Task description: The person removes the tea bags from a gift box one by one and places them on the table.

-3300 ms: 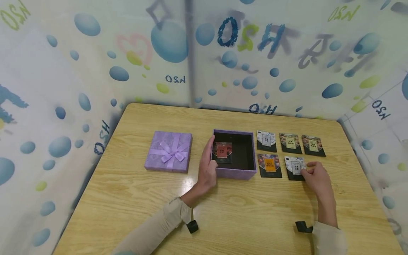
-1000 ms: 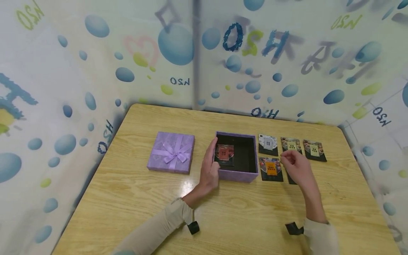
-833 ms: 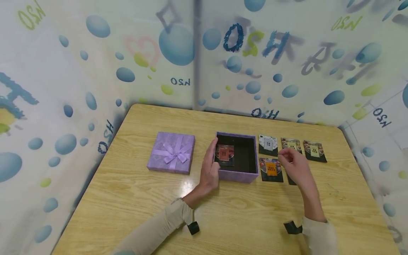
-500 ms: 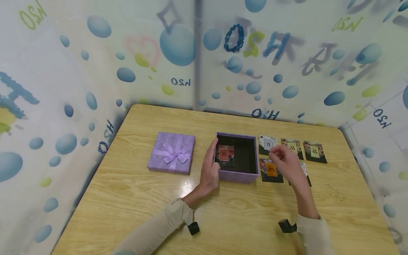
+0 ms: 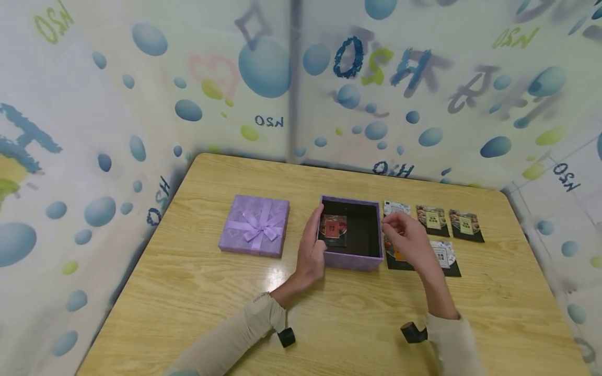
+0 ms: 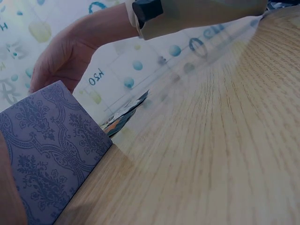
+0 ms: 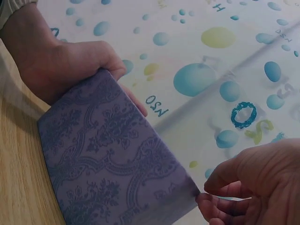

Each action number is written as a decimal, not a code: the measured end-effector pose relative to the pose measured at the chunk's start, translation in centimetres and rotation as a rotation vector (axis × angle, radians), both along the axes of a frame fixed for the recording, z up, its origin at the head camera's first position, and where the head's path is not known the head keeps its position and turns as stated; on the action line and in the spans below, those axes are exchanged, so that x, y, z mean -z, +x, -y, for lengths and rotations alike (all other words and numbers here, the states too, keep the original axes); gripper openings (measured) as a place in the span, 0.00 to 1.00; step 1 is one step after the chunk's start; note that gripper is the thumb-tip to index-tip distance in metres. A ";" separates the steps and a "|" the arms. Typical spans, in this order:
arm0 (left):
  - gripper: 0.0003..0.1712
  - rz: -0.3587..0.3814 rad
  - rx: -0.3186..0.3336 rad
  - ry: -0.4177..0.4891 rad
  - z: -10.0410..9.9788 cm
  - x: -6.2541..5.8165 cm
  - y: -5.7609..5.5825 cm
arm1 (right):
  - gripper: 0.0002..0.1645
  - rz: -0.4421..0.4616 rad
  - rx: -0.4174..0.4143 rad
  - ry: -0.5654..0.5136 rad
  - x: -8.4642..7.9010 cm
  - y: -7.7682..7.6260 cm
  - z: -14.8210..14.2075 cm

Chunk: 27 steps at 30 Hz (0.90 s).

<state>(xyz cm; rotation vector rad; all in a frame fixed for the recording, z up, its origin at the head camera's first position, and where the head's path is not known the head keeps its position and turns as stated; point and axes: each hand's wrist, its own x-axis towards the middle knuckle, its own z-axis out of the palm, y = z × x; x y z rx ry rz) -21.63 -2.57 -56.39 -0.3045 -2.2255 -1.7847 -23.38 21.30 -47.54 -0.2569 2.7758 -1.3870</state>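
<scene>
My left hand (image 5: 310, 250) grips the purple patterned gift box (image 5: 355, 261) at its left side. The box stands uncovered, with a dark inside and one red-labelled black sachet (image 5: 333, 228) against its left part. At the right rim is my right hand (image 5: 408, 240), fingers curled and thumb near the index finger. In the right wrist view, the right fingertips overlap the box's near corner; I cannot tell if they pinch it. Beneath and beside this hand lie an orange-labelled sachet (image 5: 397, 261), partly hidden, and a white-and-black sachet (image 5: 444, 256).
The purple lid (image 5: 256, 224), tied with a ribbon bow, lies left of the box. Another white sachet (image 5: 394, 207) and two green-labelled sachets (image 5: 432, 219) form the back row at right. A patterned wall (image 5: 329, 125) rises behind the wooden table (image 5: 226, 324).
My right hand has moved left from the front white sachet, across the orange one, to the box's right rim. The left hand stays on the box. The view has shifted slightly.
</scene>
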 end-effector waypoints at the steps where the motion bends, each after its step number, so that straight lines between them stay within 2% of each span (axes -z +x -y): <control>1: 0.51 0.000 0.000 -0.002 0.0 0.0 0.0 | 0.11 -0.005 0.003 0.001 -0.1 0.0 0.2; 5: 0.51 0.000 -0.002 -0.009 0.0 0.1 0.0 | 0.10 -0.030 0.018 0.024 -0.4 -0.1 0.8; 10: 0.51 -0.010 -0.008 -0.010 0.0 -0.1 0.0 | 0.10 -0.056 -0.017 0.038 -0.4 -0.4 1.6; 20: 0.51 0.010 0.000 -0.012 0.0 -0.1 0.0 | 0.09 -0.037 -0.049 0.083 -0.9 -0.6 3.1; 27: 0.52 0.007 -0.003 -0.008 0.1 -0.2 -0.1 | 0.15 0.048 -0.177 0.158 -0.8 -0.8 5.3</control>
